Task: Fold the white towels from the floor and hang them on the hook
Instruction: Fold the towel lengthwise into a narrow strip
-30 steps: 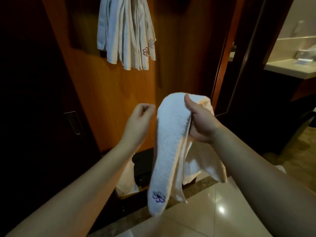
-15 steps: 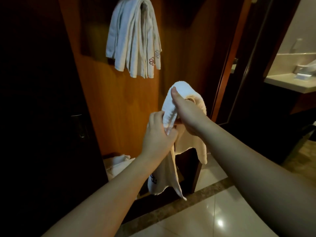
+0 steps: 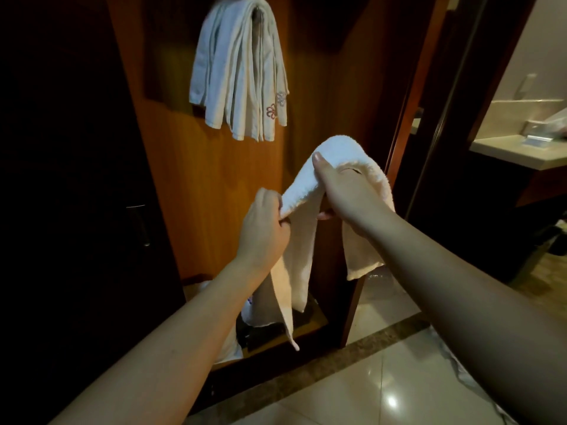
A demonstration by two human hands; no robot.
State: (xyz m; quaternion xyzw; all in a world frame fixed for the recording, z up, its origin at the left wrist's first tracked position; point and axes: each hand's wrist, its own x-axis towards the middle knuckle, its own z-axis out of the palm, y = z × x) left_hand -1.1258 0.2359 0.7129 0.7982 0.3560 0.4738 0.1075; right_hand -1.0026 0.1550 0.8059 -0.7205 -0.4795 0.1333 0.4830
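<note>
In the head view, both bare arms reach forward from the lower edge of the frame toward the middle. The right hand, a little right of the centre, has its fingers curled around a white towel, with the thumb lying along the top of the fold; the towel goes over this hand and hangs down on both sides of it. The left hand, just left of the centre and a little lower, pinches the near edge of the same towel between the thumb and the curled fingers. The longer end of the towel falls between the two forearms toward the lower middle of the frame, and a shorter end hangs behind the right wrist. In the upper middle, several folded towels hang together against an orange wooden panel; two of them show a small flower mark near the lower right corner. The hook itself is hidden by these towels. In the lower middle, behind the left forearm, more white cloth lies in a low open shelf. A glossy tiled floor fills the lower right, and a pale counter is at the right edge.
</note>
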